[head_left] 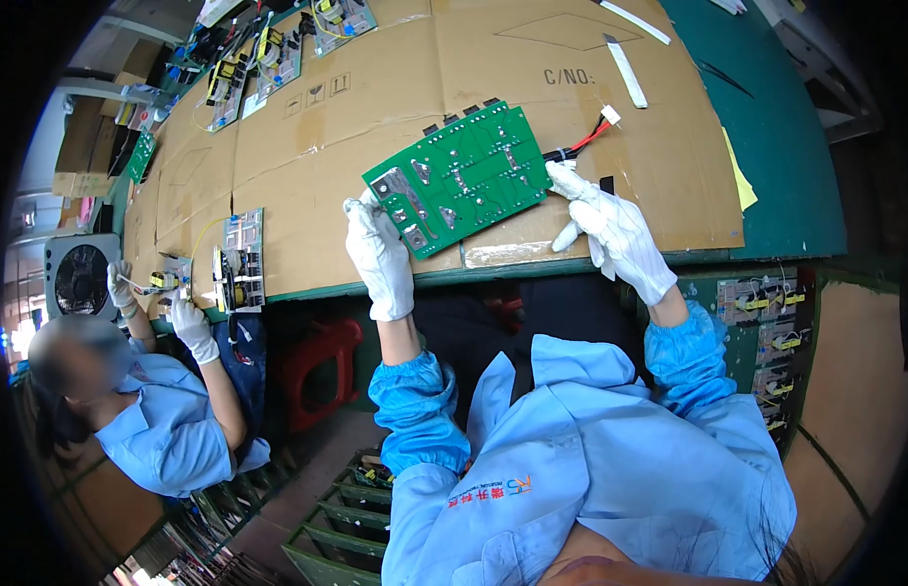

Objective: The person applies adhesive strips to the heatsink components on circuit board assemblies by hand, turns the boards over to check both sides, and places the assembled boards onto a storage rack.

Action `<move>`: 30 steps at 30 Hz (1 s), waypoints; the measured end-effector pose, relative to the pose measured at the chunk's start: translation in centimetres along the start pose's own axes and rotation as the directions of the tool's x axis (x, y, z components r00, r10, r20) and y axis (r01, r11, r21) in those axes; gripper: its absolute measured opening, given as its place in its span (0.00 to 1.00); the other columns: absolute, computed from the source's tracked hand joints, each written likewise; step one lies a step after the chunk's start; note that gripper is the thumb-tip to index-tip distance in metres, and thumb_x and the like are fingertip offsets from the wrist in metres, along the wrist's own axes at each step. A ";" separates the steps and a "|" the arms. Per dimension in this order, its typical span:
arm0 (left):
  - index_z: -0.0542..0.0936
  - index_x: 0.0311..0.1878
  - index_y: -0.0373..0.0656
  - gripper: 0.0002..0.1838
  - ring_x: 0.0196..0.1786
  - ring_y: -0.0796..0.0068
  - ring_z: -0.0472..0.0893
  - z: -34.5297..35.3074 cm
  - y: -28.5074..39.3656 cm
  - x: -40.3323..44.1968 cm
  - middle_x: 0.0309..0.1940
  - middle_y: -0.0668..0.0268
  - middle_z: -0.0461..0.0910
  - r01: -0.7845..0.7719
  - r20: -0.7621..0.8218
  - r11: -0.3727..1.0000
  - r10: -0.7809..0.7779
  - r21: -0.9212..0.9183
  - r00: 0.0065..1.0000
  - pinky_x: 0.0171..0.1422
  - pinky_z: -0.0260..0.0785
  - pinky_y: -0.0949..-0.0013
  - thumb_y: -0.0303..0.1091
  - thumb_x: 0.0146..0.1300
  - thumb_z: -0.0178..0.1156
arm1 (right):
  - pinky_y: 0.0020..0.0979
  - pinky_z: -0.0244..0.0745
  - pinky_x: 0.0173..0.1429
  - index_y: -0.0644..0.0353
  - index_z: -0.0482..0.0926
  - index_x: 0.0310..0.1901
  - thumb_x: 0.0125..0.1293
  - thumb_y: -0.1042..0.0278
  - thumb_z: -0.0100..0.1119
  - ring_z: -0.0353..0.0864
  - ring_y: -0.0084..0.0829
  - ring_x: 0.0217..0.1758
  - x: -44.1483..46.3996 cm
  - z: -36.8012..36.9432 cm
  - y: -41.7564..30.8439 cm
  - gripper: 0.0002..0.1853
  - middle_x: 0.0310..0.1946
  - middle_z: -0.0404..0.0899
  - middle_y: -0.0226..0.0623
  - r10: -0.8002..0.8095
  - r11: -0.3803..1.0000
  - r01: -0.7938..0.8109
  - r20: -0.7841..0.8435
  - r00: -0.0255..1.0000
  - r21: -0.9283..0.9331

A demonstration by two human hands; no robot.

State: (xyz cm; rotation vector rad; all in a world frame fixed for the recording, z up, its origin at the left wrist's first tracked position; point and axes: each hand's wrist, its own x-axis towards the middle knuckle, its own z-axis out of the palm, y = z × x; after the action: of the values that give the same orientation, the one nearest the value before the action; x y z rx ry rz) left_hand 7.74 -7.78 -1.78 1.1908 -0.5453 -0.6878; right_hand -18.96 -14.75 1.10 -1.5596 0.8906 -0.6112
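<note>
A green circuit board (461,179) is tilted up over the cardboard, its soldered side facing me. My left hand (379,256), in a white glove, is closed on its left edge, with the fingers partly hidden behind it. At the board's right edge is my right hand (615,232), also gloved, with fingers stretched out and the thumb apart. Its fingertips touch or nearly touch the edge beside the wires. Red and black wires (583,142) come from behind the board and end in a white connector (610,115). Dark parts stick out past the top edge.
Cardboard (376,107) covers the green table (781,146). Several boards (268,59) with yellow-wrapped parts lie at the far left. A co-worker (171,420) in white gloves handles a board at left, near a fan (81,275). White strips (627,73) lie at upper right; a rack (342,518) stands below.
</note>
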 end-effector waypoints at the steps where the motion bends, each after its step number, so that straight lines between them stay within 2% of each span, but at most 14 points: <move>1: 0.82 0.50 0.36 0.27 0.29 0.88 0.63 -0.4 -0.2 0.1 0.27 0.76 0.71 -0.011 0.025 0.996 0.009 0.091 1.000 0.33 0.56 0.79 0.46 0.83 0.37 | 0.24 0.66 0.23 0.50 0.66 0.74 0.75 0.50 0.43 0.66 0.19 0.15 0.1 0.1 0.1 0.30 0.29 0.87 0.37 -0.007 1.000 0.007 0.007 1.000 0.003; 3: 0.82 0.50 0.38 0.28 0.26 0.88 0.57 -0.8 -0.2 0.2 0.22 0.81 0.62 -0.046 0.044 0.966 0.036 0.255 0.998 0.31 0.51 0.78 0.49 0.82 0.36 | 0.24 0.65 0.23 0.51 0.66 0.74 0.74 0.51 0.42 0.66 0.19 0.15 0.1 0.2 0.4 0.30 0.30 0.87 0.37 -0.013 1.000 0.014 -0.016 1.000 0.014; 6: 0.82 0.50 0.38 0.28 0.26 0.88 0.56 -1.2 -0.7 0.4 0.23 0.81 0.60 -0.104 0.073 0.944 0.085 0.313 0.994 0.31 0.49 0.77 0.50 0.82 0.37 | 0.23 0.65 0.23 0.51 0.66 0.74 0.74 0.52 0.42 0.67 0.19 0.16 0.1 0.1 -0.1 0.29 0.31 0.87 0.38 0.038 0.999 -0.039 0.004 0.999 0.020; 7: 0.82 0.50 0.39 0.28 0.26 0.88 0.55 -1.3 -0.8 0.5 0.23 0.81 0.60 -0.050 0.063 0.976 0.038 0.214 0.997 0.31 0.48 0.78 0.50 0.82 0.38 | 0.23 0.66 0.23 0.51 0.66 0.74 0.74 0.52 0.43 0.67 0.19 0.16 0.1 0.0 0.5 0.29 0.32 0.88 0.39 0.016 1.000 -0.016 0.006 1.000 0.025; 10: 0.82 0.49 0.39 0.28 0.26 0.88 0.54 -1.3 -0.8 0.4 0.23 0.81 0.58 -0.032 0.060 0.978 0.020 0.204 0.998 0.31 0.48 0.78 0.50 0.82 0.38 | 0.23 0.66 0.23 0.50 0.66 0.74 0.74 0.52 0.43 0.67 0.19 0.16 0.2 0.2 0.7 0.29 0.31 0.88 0.38 -0.009 1.000 0.010 -0.006 1.000 0.027; 12: 0.82 0.50 0.38 0.25 0.26 0.88 0.56 -1.5 -0.9 0.4 0.24 0.80 0.65 -0.112 0.079 0.963 0.095 0.243 0.992 0.31 0.49 0.78 0.48 0.81 0.42 | 0.23 0.66 0.23 0.50 0.67 0.74 0.74 0.51 0.43 0.69 0.19 0.17 0.1 0.1 0.3 0.29 0.33 0.88 0.39 0.005 1.000 -0.005 0.006 1.000 0.029; 14: 0.81 0.52 0.35 0.18 0.30 0.86 0.67 -1.1 -0.5 0.1 0.34 0.73 0.76 -0.194 0.092 0.949 0.176 0.250 0.980 0.35 0.60 0.78 0.41 0.78 0.50 | 0.23 0.66 0.23 0.50 0.67 0.74 0.74 0.51 0.43 0.70 0.19 0.18 0.0 0.0 0.0 0.29 0.35 0.88 0.40 0.019 0.999 -0.020 0.015 1.000 0.033; 15: 0.81 0.52 0.35 0.18 0.30 0.86 0.67 -1.0 -0.2 -0.1 0.34 0.73 0.76 -0.198 0.100 0.948 0.178 0.250 0.979 0.35 0.60 0.78 0.41 0.78 0.50 | 0.24 0.67 0.23 0.51 0.67 0.74 0.74 0.51 0.43 0.72 0.20 0.19 0.0 0.1 -0.1 0.29 0.39 0.88 0.41 0.002 1.000 -0.002 0.005 1.000 0.021; 18: 0.74 0.62 0.33 0.19 0.50 0.80 0.77 -0.5 0.6 -0.3 0.52 0.65 0.78 -0.047 0.251 0.999 0.047 -0.006 0.967 0.51 0.71 0.73 0.27 0.70 0.59 | 0.24 0.68 0.24 0.51 0.67 0.73 0.74 0.51 0.44 0.76 0.21 0.21 -0.1 0.1 -0.5 0.29 0.45 0.87 0.43 -0.005 1.000 0.005 0.001 1.000 0.022; 23: 0.70 0.66 0.32 0.25 0.47 0.81 0.76 0.6 1.3 -1.2 0.52 0.65 0.78 -0.103 0.205 0.993 0.088 0.065 0.975 0.44 0.69 0.79 0.28 0.68 0.63 | 0.23 0.69 0.24 0.53 0.68 0.72 0.74 0.53 0.44 0.79 0.23 0.24 -0.3 0.3 -0.7 0.29 0.54 0.84 0.43 0.023 0.996 -0.021 -0.018 1.000 0.085; 26: 0.70 0.67 0.34 0.26 0.46 0.83 0.75 2.0 2.6 -2.2 0.49 0.66 0.78 -0.157 0.175 0.980 0.134 0.123 0.975 0.42 0.69 0.79 0.28 0.68 0.63 | 0.20 0.68 0.24 0.57 0.70 0.71 0.74 0.56 0.45 0.81 0.20 0.25 -0.7 0.4 -0.8 0.27 0.59 0.82 0.42 -0.001 0.993 0.012 -0.094 0.996 0.121; 28: 0.73 0.65 0.34 0.24 0.42 0.79 0.75 3.5 3.4 -3.1 0.44 0.65 0.78 -0.181 0.164 0.978 0.163 0.103 0.973 0.42 0.69 0.76 0.26 0.66 0.63 | 0.15 0.62 0.19 0.64 0.70 0.69 0.75 0.53 0.47 0.76 0.14 0.23 -1.1 -0.3 -0.7 0.28 0.60 0.80 0.43 -0.023 0.980 0.070 -0.245 0.969 0.185; 29: 0.74 0.64 0.34 0.23 0.44 0.75 0.76 4.3 3.9 -3.6 0.45 0.63 0.78 -0.417 0.265 0.858 0.346 0.298 0.900 0.47 0.70 0.73 0.25 0.66 0.62 | 0.13 0.58 0.18 0.66 0.72 0.66 0.75 0.55 0.48 0.70 0.10 0.20 -1.6 -1.0 -1.2 0.27 0.60 0.81 0.42 0.020 0.966 0.061 -0.309 0.951 0.250; 30: 0.76 0.63 0.34 0.22 0.46 0.72 0.77 5.2 4.6 -4.0 0.46 0.60 0.78 -0.620 0.397 0.648 0.479 0.442 0.783 0.52 0.71 0.69 0.24 0.65 0.62 | 0.13 0.58 0.17 0.66 0.74 0.65 0.75 0.55 0.47 0.65 0.10 0.18 -2.3 -1.6 -2.4 0.26 0.58 0.82 0.44 0.051 0.976 0.035 -0.384 0.922 0.214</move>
State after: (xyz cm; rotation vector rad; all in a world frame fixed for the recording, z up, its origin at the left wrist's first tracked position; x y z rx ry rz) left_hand 2.20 -7.18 4.03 1.3734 -1.3360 -0.1211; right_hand -21.01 -13.75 3.98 -1.2549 1.0840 -1.0021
